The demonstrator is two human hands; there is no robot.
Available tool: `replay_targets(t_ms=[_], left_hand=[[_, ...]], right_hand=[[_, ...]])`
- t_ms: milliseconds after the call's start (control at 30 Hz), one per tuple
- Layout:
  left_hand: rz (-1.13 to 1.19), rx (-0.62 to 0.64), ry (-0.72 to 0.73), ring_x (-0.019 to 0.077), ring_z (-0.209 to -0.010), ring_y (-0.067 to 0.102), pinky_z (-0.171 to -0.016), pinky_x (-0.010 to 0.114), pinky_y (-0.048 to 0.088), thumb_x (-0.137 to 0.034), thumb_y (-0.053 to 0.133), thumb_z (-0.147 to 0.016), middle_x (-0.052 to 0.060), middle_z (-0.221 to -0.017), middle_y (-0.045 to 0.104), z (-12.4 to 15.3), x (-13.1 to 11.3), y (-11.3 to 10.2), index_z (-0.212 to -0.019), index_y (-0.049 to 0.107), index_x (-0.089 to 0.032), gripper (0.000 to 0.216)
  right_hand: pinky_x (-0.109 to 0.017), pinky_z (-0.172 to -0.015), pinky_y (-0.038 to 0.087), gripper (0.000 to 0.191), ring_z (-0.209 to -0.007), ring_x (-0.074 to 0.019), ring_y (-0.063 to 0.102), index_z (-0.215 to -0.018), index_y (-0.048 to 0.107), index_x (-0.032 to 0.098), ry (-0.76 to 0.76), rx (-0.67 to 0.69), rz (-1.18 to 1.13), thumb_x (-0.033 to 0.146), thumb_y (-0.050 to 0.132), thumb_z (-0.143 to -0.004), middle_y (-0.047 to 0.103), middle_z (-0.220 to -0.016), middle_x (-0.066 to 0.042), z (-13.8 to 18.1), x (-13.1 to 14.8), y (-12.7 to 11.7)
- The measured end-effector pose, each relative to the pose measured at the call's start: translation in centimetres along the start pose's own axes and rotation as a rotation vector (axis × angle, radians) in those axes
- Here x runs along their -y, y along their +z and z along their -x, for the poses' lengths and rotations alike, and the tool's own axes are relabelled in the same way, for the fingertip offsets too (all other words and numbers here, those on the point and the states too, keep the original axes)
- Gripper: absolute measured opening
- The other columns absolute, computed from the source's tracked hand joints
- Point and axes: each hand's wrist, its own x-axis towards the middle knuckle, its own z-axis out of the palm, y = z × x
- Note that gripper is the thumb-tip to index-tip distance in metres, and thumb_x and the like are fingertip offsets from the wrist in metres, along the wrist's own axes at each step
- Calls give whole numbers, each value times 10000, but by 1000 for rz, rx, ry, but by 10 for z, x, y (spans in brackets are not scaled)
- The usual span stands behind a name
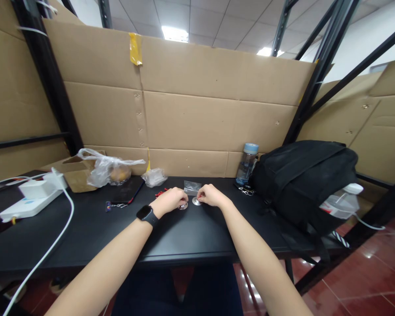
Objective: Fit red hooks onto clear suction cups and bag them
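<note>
Apparently midway: left hand (175,198) and right hand (212,194), each grip pinched closed, hold 2 shiny discs (195,202) apart, neither released.

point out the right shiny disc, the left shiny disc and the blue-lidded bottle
Right shiny disc (195,202): head view, on its exposed left part.
Left shiny disc (183,206): head view, on its visible near part.
Blue-lidded bottle (245,168): head view, on its see-through body.

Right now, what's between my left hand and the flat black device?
In the head view, a small red item lies between your left hand and the device.
</note>
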Motion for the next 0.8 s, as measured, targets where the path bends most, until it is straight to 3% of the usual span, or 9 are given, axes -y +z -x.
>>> replay_targets(t_ms=[167, 400, 467, 567, 633, 800], left_hand=[[68, 48, 2, 173, -741, 684, -733, 223, 470, -89, 628, -818, 24, -797, 752, 5, 5, -10, -824, 783, -213, 198], [150, -250, 13, 153, -749, 665, -729, 227, 470, -121, 569, -894, 14, -822, 726, 3, 4, -9, -884, 716, -203, 168], [166, -324, -5, 158, -748, 666, -735, 239, 479, -138, 561, -906, 16, -826, 726, 2, 5, -9, -888, 708, -204, 161], [223, -439, -98, 172, -751, 679, -739, 262, 498, -182, 560, -914, 23, -837, 740, 2, 10, -11, -877, 708, -201, 154], [332, -501, -177, 183, -763, 697, -745, 276, 518, -234, 569, -916, 34, -857, 751, 1, 15, -12, -881, 711, -193, 152], [624, -589, -232, 218, -807, 723, -777, 315, 565, -359, 632, -875, 73, -873, 760, -3, 16, -6, -912, 710, -162, 215]], right_hand=[[-210, -643, 457, 155, -664, -147, 672, -758, 777, 167, -17, 3, 7, 70, 658, -742, 752, -714, -36, 2, 3, -2], [-231, -660, 468, 112, -673, -159, 676, -738, 765, 181, -28, 21, -148, 122, 670, -730, 747, -705, -23, 3, 8, -2], [-245, -659, 479, 77, -663, -161, 664, -744, 753, 176, -13, -81, -323, 184, 676, -739, 743, -711, -30, -1, 8, -1], [-265, -656, 497, 147, -643, -151, 632, -780, 727, 161, 40, -395, -662, 300, 690, -755, 738, -755, -51, -9, 7, 2], [-275, -659, 506, 220, -642, -149, 620, -789, 717, 151, 65, -524, -828, 363, 731, -731, 731, -771, -63, -14, 7, 5], [-298, -680, 526, 334, -642, -151, 618, -811, 721, 141, 58, -503, -960, 430, 813, -670, 717, -760, -64, -19, 16, 16]])
